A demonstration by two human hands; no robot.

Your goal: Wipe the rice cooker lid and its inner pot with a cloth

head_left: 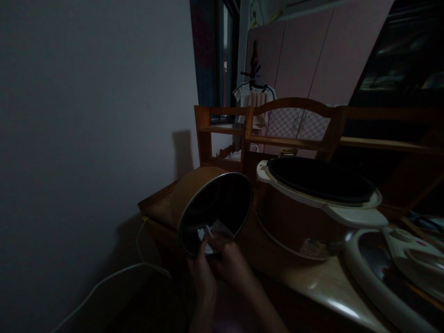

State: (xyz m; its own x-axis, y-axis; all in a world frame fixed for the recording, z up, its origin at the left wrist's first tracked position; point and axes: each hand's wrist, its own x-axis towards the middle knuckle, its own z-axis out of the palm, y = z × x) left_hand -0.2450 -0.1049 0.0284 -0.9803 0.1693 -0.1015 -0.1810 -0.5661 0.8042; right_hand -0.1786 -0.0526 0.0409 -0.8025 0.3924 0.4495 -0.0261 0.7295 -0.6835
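A round pot (201, 182), brown outside with a dark inside, is tipped on its side on the table, its mouth facing me. At the lower rim, a crumpled white tissue (209, 248) is pinched between my two hands. My left hand (201, 268) has its thumb against the tissue, and its other fingers are mostly hidden. From the right, my right hand (227, 254) is closed on the same tissue, just inside the pot's mouth. Dim light blurs the fingertips.
A cooker body (291, 222) with white handles stands right of the pot. Its large lid (367, 273) lies at the table's right front. Behind is a wooden shelf rack (294, 104). A white cord (128, 267) hangs at the left, near the wall (93, 115).
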